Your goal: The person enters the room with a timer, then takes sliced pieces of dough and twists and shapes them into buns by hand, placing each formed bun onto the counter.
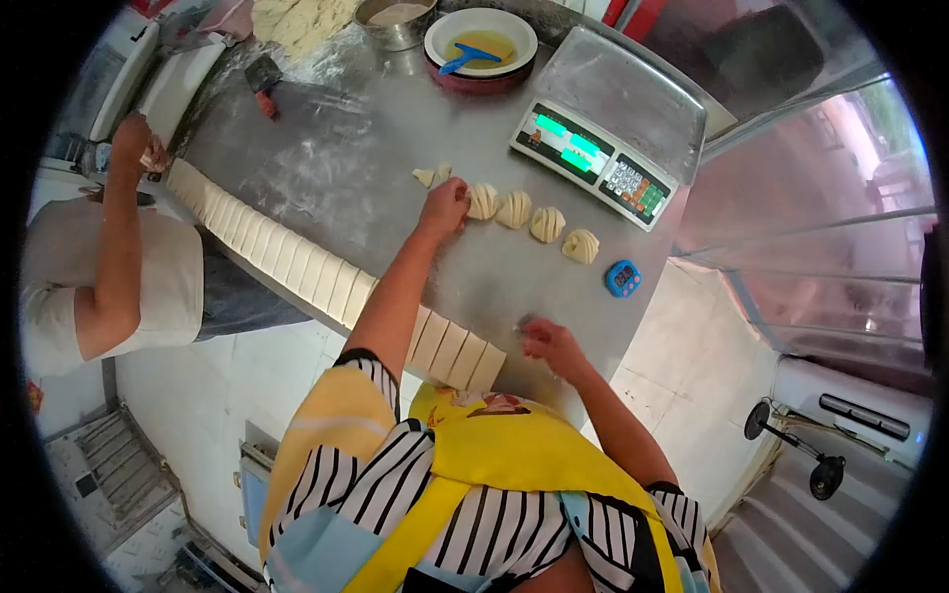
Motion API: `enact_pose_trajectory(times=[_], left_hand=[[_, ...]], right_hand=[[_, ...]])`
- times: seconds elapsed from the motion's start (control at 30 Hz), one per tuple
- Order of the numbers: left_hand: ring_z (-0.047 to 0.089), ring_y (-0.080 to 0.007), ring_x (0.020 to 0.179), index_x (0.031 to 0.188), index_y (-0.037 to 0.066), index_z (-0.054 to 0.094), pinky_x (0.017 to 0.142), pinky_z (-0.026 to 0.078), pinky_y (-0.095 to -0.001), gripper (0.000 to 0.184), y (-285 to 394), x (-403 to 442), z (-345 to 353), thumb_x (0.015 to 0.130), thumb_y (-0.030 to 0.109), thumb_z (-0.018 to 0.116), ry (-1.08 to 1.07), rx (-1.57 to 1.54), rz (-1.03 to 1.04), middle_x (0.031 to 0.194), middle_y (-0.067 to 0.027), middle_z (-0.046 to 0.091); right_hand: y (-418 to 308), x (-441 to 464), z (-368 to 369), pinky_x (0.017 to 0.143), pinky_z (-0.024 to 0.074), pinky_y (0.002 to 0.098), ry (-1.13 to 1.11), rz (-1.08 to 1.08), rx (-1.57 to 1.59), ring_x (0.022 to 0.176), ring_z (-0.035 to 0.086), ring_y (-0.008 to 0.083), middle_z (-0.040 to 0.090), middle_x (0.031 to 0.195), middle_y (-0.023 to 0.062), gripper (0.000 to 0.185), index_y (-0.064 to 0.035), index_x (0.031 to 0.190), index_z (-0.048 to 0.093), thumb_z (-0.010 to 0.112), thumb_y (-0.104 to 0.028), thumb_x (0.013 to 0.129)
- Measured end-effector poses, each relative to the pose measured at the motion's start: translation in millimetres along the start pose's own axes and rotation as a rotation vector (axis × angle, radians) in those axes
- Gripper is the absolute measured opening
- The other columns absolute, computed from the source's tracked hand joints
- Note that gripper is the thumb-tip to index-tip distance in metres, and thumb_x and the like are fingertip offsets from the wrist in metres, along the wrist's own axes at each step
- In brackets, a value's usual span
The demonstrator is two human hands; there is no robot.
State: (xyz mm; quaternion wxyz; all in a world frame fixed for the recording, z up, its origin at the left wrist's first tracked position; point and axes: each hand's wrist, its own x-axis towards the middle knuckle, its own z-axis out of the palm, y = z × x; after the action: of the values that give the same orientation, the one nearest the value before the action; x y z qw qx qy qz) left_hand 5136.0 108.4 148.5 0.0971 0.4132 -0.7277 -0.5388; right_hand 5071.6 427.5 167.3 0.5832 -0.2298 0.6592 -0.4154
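Yellow apron foremost; beyond, a dough bun against the left hand.

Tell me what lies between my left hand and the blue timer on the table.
In the head view, a row of four shaped dough pieces lies between your left hand and the blue timer.

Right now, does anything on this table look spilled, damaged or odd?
Nothing looks damaged. White powder, probably flour, lies scattered on the left of the table; two dough bits beside the left hand look odd, smaller than the striped buns.
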Motion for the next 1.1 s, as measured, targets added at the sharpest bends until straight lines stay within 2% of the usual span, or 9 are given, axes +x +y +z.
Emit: enact_pose_trajectory(times=[0.17, 0.27, 0.37, 0.5, 0.57, 0.7, 0.77, 0.9, 1.1], left_hand=[[0.06, -0.0308, 0.084, 0.106, 0.002, 0.055, 0.07, 0.048, -0.0352, 0.028, 9.9, 26.9, -3.9, 0.079, 0.009, 0.055, -0.113, 0.126, -0.14, 0.091, -0.0163, 0.063], [0.062, -0.0288, 0.082, 0.114, 0.004, 0.051, 0.069, 0.048, -0.0359, 0.035, 3.2, 29.2, -13.9, 0.081, 0.012, 0.054, -0.084, 0.313, 0.01, 0.095, -0.0154, 0.062], [0.06, -0.0206, 0.077, 0.123, 0.006, 0.047, 0.07, 0.049, -0.0319, 0.041, 25.5, -8.7, -28.2, 0.083, 0.012, 0.056, 0.258, 0.643, 0.246, 0.097, -0.0124, 0.06], [0.057, -0.0151, 0.088, 0.116, 0.005, 0.053, 0.083, 0.044, -0.0293, 0.037, 25.3, -99.4, -12.3, 0.085, 0.025, 0.059, -0.46, -0.209, -0.023, 0.096, -0.0039, 0.061], [0.056, -0.0139, 0.087, 0.109, 0.005, 0.058, 0.082, 0.045, -0.0297, 0.032, -5.8, -142.8, 12.7, 0.092, 0.03, 0.048, -0.787, -0.271, -0.022, 0.096, -0.0027, 0.061], [0.056, -0.0122, 0.085, 0.101, 0.002, 0.06, 0.079, 0.043, -0.0282, 0.047, -4.6, -206.9, 23.7, 0.093, 0.043, 0.039, -0.728, -0.669, -0.303, 0.094, -0.005, 0.061], [0.057, -0.0141, 0.089, 0.103, 0.0, 0.06, 0.081, 0.044, -0.0301, 0.058, -1.4, -214.3, 30.2, 0.092, 0.051, 0.035, -0.591, -1.17, -0.318, 0.098, -0.0075, 0.062], [0.057, -0.0152, 0.092, 0.104, -0.001, 0.059, 0.083, 0.044, -0.0322, 0.057, 16.5, -217.4, 51.8, 0.089, 0.052, 0.043, -0.402, -1.298, -0.332, 0.097, -0.0092, 0.063], [0.059, -0.0149, 0.078, 0.106, -0.001, 0.057, 0.07, 0.05, -0.0252, 0.031, 46.1, -221.3, 70.2, 0.086, 0.024, 0.058, -0.126, -0.369, -0.047, 0.087, -0.0067, 0.061]], right_hand=[[-17.4, 16.6, 33.6, 0.078, 0.0465, 0.0352, -0.14, -0.06, -0.756, 0.086, 0.057, 0.0279, 0.058, 0.092, 0.0139, 0.046, 0.0005, 0.103, 0.054, 0.069, -0.028, 0.071], [-16.2, 13.5, 56.5, 0.084, 0.0437, 0.0434, -0.151, -0.15, -0.904, 0.099, 0.051, 0.0371, 0.053, 0.1, 0.0197, 0.044, 0.0009, 0.095, 0.053, 0.071, -0.03, 0.069], [-21.5, 10.7, 63.1, 0.084, 0.0437, 0.0451, -0.105, -0.162, -0.978, 0.103, 0.049, 0.0371, 0.05, 0.107, 0.0206, 0.046, 0.0006, 0.095, 0.053, 0.073, -0.029, 0.066], [-4.2, 1.1, 71.3, 0.083, 0.0441, 0.0432, -0.171, -0.154, -0.806, 0.097, 0.053, 0.0345, 0.055, 0.102, 0.0199, 0.048, -0.0008, 0.104, 0.053, 0.073, -0.022, 0.065], [-53.6, -27.1, 60.1, 0.083, 0.0444, 0.0408, -0.244, -0.175, -0.622, 0.095, 0.055, 0.0334, 0.057, 0.1, 0.0198, 0.049, -0.0021, 0.108, 0.053, 0.071, -0.018, 0.065], [-78.1, -40.2, 11.8, 0.076, 0.0438, 0.0263, -0.067, -0.22, -0.235, 0.084, 0.053, 0.0143, 0.058, 0.09, 0.0062, 0.038, -0.0034, 0.104, 0.054, 0.07, -0.011, 0.07], [-82.6, -42.4, -2.0, 0.076, 0.0439, 0.0257, -0.083, -0.159, -0.158, 0.084, 0.054, 0.0139, 0.058, 0.09, 0.0047, 0.036, -0.0026, 0.105, 0.054, 0.067, -0.008, 0.072], [-83.5, -40.6, -8.9, 0.077, 0.0446, 0.026, -0.006, -0.115, -0.145, 0.084, 0.054, 0.013, 0.059, 0.092, 0.005, 0.033, -0.0008, 0.106, 0.054, 0.065, -0.005, 0.075], [-53.3, -34.2, -0.8, 0.076, 0.0476, 0.0304, 0.098, -0.081, 0.209, 0.086, 0.057, 0.0188, 0.059, 0.093, 0.0073, 0.032, -0.0003, 0.105, 0.054, 0.064, -0.004, 0.075]])
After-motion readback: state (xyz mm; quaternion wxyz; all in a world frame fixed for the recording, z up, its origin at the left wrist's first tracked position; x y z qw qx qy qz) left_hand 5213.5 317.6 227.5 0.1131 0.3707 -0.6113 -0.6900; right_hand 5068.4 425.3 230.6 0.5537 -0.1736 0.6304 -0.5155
